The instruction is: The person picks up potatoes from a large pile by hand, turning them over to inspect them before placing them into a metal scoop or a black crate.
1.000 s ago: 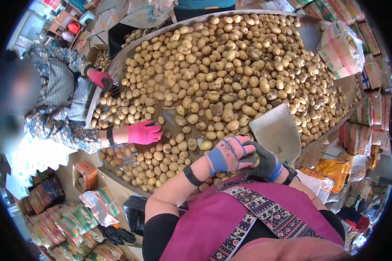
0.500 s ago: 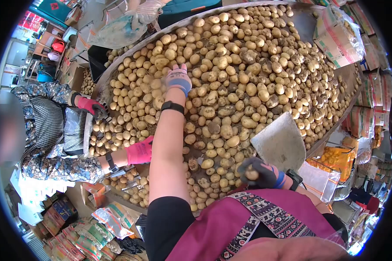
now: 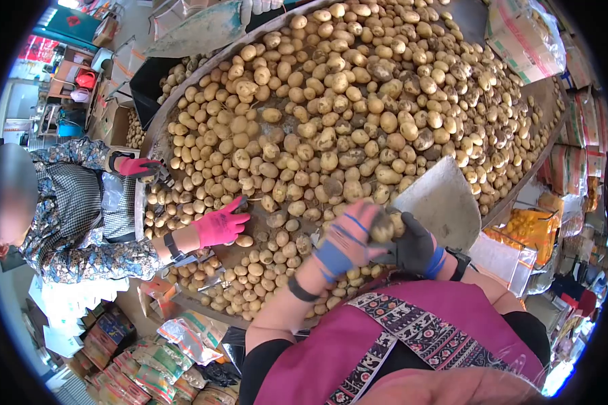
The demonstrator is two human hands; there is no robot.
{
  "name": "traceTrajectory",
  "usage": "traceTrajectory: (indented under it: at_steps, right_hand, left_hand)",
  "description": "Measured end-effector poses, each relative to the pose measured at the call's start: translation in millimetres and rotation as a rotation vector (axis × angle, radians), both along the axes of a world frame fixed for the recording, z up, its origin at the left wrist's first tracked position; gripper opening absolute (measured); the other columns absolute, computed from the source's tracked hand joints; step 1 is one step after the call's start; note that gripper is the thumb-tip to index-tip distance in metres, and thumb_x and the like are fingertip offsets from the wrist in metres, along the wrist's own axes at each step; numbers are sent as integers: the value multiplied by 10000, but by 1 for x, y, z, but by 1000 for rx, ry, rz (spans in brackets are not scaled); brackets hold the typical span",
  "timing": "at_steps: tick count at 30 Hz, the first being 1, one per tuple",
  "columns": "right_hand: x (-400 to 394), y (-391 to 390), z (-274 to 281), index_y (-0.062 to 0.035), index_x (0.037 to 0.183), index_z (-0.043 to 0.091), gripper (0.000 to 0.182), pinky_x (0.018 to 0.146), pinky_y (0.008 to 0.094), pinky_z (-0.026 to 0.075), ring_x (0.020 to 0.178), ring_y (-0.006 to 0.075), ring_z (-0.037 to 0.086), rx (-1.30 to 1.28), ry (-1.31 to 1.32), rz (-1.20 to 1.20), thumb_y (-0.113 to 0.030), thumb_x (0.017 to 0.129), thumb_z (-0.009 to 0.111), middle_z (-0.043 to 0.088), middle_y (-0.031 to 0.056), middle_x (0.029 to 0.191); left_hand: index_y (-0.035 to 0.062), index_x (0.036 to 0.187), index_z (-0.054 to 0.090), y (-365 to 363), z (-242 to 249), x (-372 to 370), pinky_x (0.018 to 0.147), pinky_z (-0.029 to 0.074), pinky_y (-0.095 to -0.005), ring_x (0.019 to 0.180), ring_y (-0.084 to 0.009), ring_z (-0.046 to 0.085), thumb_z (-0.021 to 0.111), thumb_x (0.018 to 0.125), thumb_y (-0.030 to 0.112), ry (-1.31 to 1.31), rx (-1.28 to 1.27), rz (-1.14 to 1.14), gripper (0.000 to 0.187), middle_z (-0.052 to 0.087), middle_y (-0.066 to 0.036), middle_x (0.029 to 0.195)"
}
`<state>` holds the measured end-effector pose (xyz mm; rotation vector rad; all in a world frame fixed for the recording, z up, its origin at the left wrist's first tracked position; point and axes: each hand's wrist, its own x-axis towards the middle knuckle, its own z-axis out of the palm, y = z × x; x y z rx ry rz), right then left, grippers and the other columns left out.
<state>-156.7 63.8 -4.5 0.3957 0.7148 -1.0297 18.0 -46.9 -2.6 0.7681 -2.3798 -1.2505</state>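
Note:
My left hand (image 3: 348,239), in a pink and blue striped glove, is in front of my chest with its fingers closed around a potato (image 3: 382,228). Right beside it, my right hand (image 3: 417,250) wears a dark grey glove and grips another potato (image 3: 398,225). The two hands nearly touch, and the potatoes sit between them. Below and around them spreads a large pile of potatoes (image 3: 324,128) on a wide table with a raised rim (image 3: 213,64). A flat grey metal scoop (image 3: 446,202) lies on the pile just beyond my right hand.
On the left, a co-worker's pink-gloved hands (image 3: 221,224) reach over the table. Another person's gloved hand (image 3: 260,5) shows at the far rim by a clear plastic bag (image 3: 199,32). An open cardboard box (image 3: 520,40) stands far right. Packed bags (image 3: 138,364) lie lower left.
My left hand has come back from the far pile to my right hand, now with a potato. My right hand has risen slightly. The co-worker's nearer pink glove has opened out.

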Motion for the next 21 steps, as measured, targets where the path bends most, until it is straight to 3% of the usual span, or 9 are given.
traceTrajectory:
  at_steps: [4, 6, 8, 10, 12, 14, 16, 18, 21]
  right_hand:
    - [8, 17, -4, -82, 1299, 498, 481, 1004, 446, 447, 1244, 264, 493, -46, 333, 138, -422, 960, 520, 503, 80, 1349]
    - [3, 38, -29, -77, 1333, 456, 471, 1038, 441, 420, 1271, 248, 458, -890, 1168, 512, -288, 937, 596, 489, 94, 1350]
    - [8, 35, -19, -65, 1369, 420, 567, 1084, 440, 372, 1283, 251, 442, -740, 861, 398, -154, 871, 677, 503, 98, 1324]
    - [10, 26, -19, -61, 1341, 446, 591, 1120, 429, 323, 1253, 259, 468, 52, -241, -72, -65, 812, 708, 532, 84, 1282]
    - [13, 29, -10, -74, 1243, 518, 444, 1111, 417, 339, 1155, 249, 542, -55, 210, 147, -81, 833, 689, 577, 58, 1190]
    - [6, 22, 2, -82, 1237, 496, 449, 1107, 401, 340, 1070, 229, 579, -1207, 1406, 494, -76, 835, 695, 589, 30, 1113]
    - [6, 18, 17, -73, 1253, 473, 407, 1043, 363, 416, 1020, 187, 594, -1250, 1439, 406, -131, 894, 655, 583, 36, 1078]
    - [9, 26, 10, -67, 1300, 440, 393, 942, 286, 483, 974, 143, 606, -156, 27, 119, -206, 959, 578, 579, 53, 1108]
    - [6, 34, 8, -121, 1415, 324, 497, 868, 252, 518, 968, 172, 617, -206, 43, 102, -294, 991, 518, 575, 101, 1185]
  left_hand:
    - [18, 1181, 509, 60, -4, -7, 859, 484, -449, 994, -404, 561, 853, 582, 390, 26, -25, -56, 784, 542, -214, 1133]
    - [39, 1182, 509, 67, -3, -7, 850, 485, -458, 1014, -407, 558, 835, 602, 432, -46, 26, -54, 773, 532, -222, 1147]
    - [48, 1158, 524, 65, 4, -9, 790, 508, -445, 951, -392, 589, 784, 697, 379, -70, -93, 6, 624, 553, -204, 1105]
    - [51, 1133, 551, 57, 9, -10, 724, 525, -423, 874, -380, 617, 720, 775, 284, -169, 81, -73, 459, 586, -185, 1058]
    - [48, 1057, 603, 60, 11, -12, 683, 531, -406, 817, -370, 629, 682, 794, 187, -81, 72, 17, 307, 618, -172, 979]
    - [36, 984, 635, 65, 5, -13, 694, 531, -403, 825, -366, 629, 685, 785, 159, 88, 125, 132, 239, 631, -180, 934]
    - [17, 945, 644, 64, 0, -14, 704, 532, -387, 807, -362, 628, 684, 790, 129, 153, 160, 166, 195, 635, -178, 902]
    - [7, 970, 634, 55, -9, -12, 733, 528, -380, 811, -340, 638, 678, 819, 139, 178, 471, 508, 205, 658, -153, 913]
    - [12, 1084, 605, 4, -31, -2, 819, 514, -390, 936, -300, 641, 670, 862, 191, -17, 167, 531, 292, 656, -152, 1068]
